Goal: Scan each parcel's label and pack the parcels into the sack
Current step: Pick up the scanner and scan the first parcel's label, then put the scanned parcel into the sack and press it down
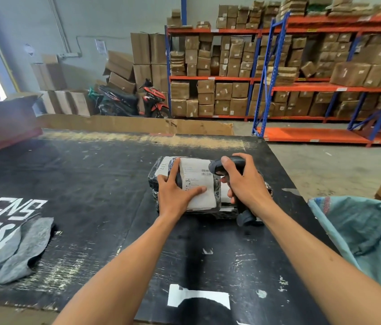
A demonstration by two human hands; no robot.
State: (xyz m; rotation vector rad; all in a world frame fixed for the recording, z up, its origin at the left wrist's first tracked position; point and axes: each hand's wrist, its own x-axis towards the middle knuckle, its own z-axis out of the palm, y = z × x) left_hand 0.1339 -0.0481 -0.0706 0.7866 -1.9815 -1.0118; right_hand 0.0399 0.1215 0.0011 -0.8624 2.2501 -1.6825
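parcel [208, 184]: dark plastic wrap, lying flat mid-desk, white label [199, 181] facing up, barcodes near the label's far right corner
desk [91, 184]: black, scuffed, white lettering at the left edge
left hand [175, 193]: flat on the parcel's left half, fingers [173, 170] spread wide (thumb lies across the label), pressing down, not gripping
right hand [243, 181]: fingers wrapped around the scanner handle, thumb over the top
scanner [222, 166]: dark handheld, head just above the label's barcode corner, pointing left and down; handle end sticks out below the wrist
sack [367, 233]: teal woven, mouth open, hanging at the desk's right edge, near the right forearm; contents can't be seen
grey cloth [21, 249]: crumpled at the desk's near-left, well apart from the parcel
background: blue-and-orange racks [266, 78] stacked with cardboard boxes, motorbike [135, 99] parked by the wall
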